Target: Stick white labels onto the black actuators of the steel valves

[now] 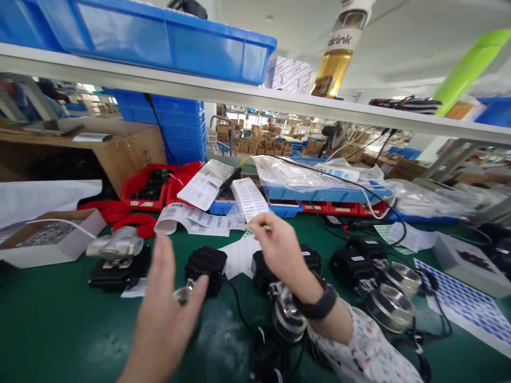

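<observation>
The right hand (279, 250) is at the centre of the frame, thumb and forefinger drawn together at the lower end of the printed label sheet (250, 199); whether they grip its edge or a single label cannot be told. The left hand (159, 308), at lower centre-left, is spread, thumb apart from the fingers, with nothing visible in its grasp. It is nearest to the black actuator housing (205, 266) and the metal valve fitting (182, 294) below it. For sound handling, pinch thin label stock by the extreme edge, as full finger contact would probably crease it or foul any adhesive. The sheet lies against cluttered bins and should be steadied before any pull. Loose white paper (239, 258) lies on the bench (99, 340) just below the fingers and could be dragged by a low wrist. Route the left hand clear of the black cable (238, 303), right of the housing. A housing should be braced before pressure is applied, since the attached fitting may let it rock.
</observation>
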Tool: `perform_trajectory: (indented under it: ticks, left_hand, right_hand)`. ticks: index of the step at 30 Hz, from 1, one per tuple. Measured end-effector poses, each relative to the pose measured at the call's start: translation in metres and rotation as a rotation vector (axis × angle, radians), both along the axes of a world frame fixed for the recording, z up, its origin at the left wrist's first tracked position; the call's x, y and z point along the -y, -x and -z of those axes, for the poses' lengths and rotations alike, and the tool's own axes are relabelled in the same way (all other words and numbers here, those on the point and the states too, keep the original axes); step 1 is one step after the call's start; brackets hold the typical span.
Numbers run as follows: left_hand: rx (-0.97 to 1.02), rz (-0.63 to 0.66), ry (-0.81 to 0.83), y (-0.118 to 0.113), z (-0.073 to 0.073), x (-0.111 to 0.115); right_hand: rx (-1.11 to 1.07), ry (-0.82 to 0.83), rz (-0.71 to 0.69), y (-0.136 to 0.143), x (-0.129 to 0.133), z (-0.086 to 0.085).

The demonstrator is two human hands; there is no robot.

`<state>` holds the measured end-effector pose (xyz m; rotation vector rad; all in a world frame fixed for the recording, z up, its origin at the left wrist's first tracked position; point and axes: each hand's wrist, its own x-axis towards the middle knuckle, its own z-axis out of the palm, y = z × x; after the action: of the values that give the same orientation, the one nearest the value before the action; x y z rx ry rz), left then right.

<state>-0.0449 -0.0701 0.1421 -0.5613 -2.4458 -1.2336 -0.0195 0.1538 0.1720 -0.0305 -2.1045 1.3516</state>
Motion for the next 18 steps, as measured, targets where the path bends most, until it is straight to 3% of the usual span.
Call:
perform_trajectory:
  ticks: [2,3,6,8,12,16,18]
  left_hand:
    - [-0.014,-0.151,0.061,0.012,0.006,0.035]
    - [0.064,-0.095,0.073,0.017,0.012,0.051]
    - [0.45,0.306,0.061,0.024,0.039,0.074]
    - [0.533,0.37,0.06,0.019,0.057,0.068]
    - [0.323,0.122,0.083,-0.007,0.081,0.032]
    - [0.24,-0.035,0.1,-0.041,0.091,0.012]
    - [0.272,-0.006,0.068,-0.051,0.091,0.015]
  right_hand:
    - [0.027,0.287,0.051,0.001,-0.013,0.005]
    - [0.081,0.43,0.047,0.001,-0.019,0.009]
    - [0.287,0.722,-0.073,-0.001,-0.021,0.026]
    - [0.404,0.818,-0.184,0.0,-0.011,0.036]
    - [0.601,0.843,-0.347,0.015,0.008,0.048]
    - [0.802,0.78,-0.399,0.043,0.015,0.052]
    - [0.863,0.746,-0.401,0.054,0.018,0.052]
